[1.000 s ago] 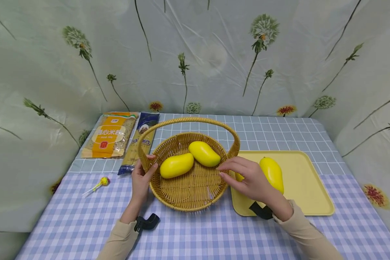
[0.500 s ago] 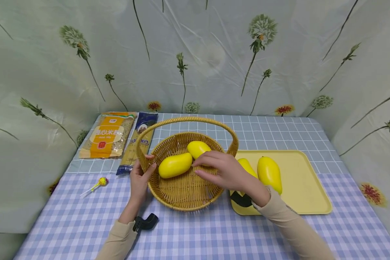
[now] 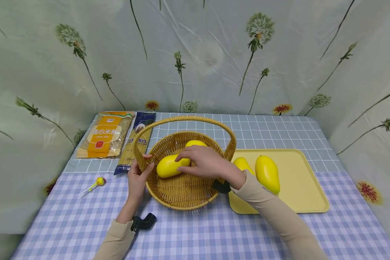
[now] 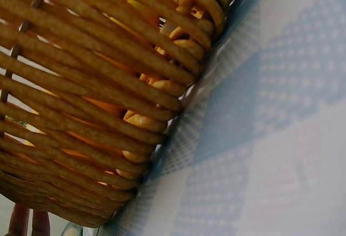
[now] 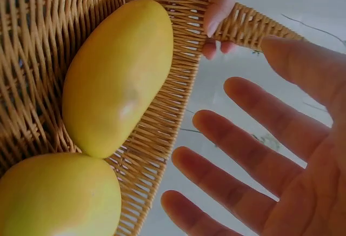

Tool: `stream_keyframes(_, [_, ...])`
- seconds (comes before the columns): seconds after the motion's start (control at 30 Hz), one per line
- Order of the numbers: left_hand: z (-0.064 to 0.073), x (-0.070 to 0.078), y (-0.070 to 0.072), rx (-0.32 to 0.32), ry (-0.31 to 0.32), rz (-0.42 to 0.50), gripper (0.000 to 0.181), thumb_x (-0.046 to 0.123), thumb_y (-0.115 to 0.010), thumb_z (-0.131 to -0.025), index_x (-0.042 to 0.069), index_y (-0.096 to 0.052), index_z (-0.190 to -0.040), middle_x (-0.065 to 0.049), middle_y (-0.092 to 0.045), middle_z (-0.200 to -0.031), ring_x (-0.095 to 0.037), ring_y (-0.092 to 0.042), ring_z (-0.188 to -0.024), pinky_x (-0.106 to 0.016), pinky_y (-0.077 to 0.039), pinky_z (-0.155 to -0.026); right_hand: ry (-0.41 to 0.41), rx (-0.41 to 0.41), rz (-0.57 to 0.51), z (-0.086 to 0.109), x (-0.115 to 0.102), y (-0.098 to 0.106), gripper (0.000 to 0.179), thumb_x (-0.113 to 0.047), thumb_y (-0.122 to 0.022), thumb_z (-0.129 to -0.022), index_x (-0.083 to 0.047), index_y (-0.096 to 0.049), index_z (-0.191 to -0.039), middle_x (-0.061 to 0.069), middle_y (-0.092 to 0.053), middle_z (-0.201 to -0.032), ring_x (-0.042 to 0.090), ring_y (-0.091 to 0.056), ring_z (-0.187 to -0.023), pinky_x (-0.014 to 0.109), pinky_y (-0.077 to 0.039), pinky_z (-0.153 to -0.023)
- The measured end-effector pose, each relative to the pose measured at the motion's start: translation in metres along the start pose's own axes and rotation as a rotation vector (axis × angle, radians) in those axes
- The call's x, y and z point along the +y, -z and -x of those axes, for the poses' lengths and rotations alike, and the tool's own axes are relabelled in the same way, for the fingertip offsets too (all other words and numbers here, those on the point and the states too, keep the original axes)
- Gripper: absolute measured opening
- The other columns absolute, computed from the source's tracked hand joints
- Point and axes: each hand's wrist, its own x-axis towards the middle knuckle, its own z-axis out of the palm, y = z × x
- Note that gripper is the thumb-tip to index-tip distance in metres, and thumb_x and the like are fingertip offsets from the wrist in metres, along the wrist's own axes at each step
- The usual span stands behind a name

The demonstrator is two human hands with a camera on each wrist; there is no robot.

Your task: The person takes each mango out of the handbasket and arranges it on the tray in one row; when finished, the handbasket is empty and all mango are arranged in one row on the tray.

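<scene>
Left hand (image 3: pixel 138 182) grips basket (image 3: pixel 188 208) at its left rim; right hand (image 3: pixel 203 160) over basket, fingers spread, holding nothing. Front mango (image 3: pixel 168 167): basket's left half, long axis roughly crosswise, right hand looks nearer.

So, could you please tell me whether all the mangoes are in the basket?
No, the head view shows two mangoes on the tray.

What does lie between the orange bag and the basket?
A narrow blue-and-gold packet, beside the left hand that holds the basket; the head view shows it.
</scene>
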Motion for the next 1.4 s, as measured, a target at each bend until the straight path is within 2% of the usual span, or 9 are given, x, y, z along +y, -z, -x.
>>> stream_keyframes(0.23, [0.0, -0.001, 0.0, 0.001, 0.02, -0.016, 0.03, -0.004, -0.06, -0.09, -0.011, -0.049, -0.117, -0.015, -0.057, -0.115, -0.02, -0.051, -0.112, -0.025, -0.041, -0.091, 0.003, -0.084, 0.04, -0.027, 0.005, -0.008, 0.031, -0.035, -0.061, -0.093, -0.014, -0.067, -0.115, 0.0, -0.064, -0.114, 0.017, -0.057, -0.106, 0.033, -0.04, -0.094])
stream_keyframes(0.6, [-0.001, -0.002, 0.001, -0.005, 0.018, -0.005, 0.031, -0.004, -0.06, -0.09, -0.012, -0.048, -0.118, -0.011, -0.058, -0.115, -0.02, -0.051, -0.113, -0.026, -0.042, -0.091, -0.033, -0.131, 0.058, -0.05, 0.014, -0.022, 0.035, -0.035, -0.067, -0.089, -0.017, -0.066, -0.12, 0.0, -0.061, -0.115, 0.019, -0.053, -0.107, 0.036, -0.04, -0.092])
stream_keyframes(0.87, [-0.001, -0.002, 0.001, -0.001, 0.031, -0.009, 0.03, -0.004, -0.06, -0.09, -0.011, -0.049, -0.118, -0.011, -0.057, -0.116, -0.02, -0.051, -0.113, -0.025, -0.041, -0.092, -0.088, -0.172, 0.082, -0.056, 0.017, -0.031, 0.038, -0.035, -0.07, -0.086, -0.021, -0.065, -0.121, 0.0, -0.061, -0.113, 0.017, -0.053, -0.103, 0.037, -0.043, -0.084])
stream_keyframes(1.17, [0.0, -0.001, 0.0, 0.001, 0.029, -0.012, 0.029, -0.005, -0.059, -0.091, -0.012, -0.049, -0.117, -0.009, -0.058, -0.114, -0.019, -0.051, -0.112, -0.025, -0.041, -0.093, -0.115, -0.189, -0.02, -0.055, 0.018, -0.035, 0.044, -0.032, -0.071, -0.086, -0.017, -0.061, -0.126, 0.002, -0.059, -0.116, 0.015, -0.055, -0.099, 0.03, -0.044, -0.087])
stream_keyframes(1.4, [-0.001, -0.002, 0.0, -0.001, 0.017, -0.015, 0.03, -0.005, -0.059, -0.09, -0.012, -0.049, -0.117, -0.005, -0.059, -0.113, -0.019, -0.051, -0.112, -0.025, -0.041, -0.091, -0.115, -0.202, -0.023, -0.052, 0.018, -0.036, 0.049, -0.034, -0.073, -0.084, -0.018, -0.059, -0.128, 0.002, -0.058, -0.121, 0.015, -0.054, -0.105, 0.031, -0.044, -0.088])
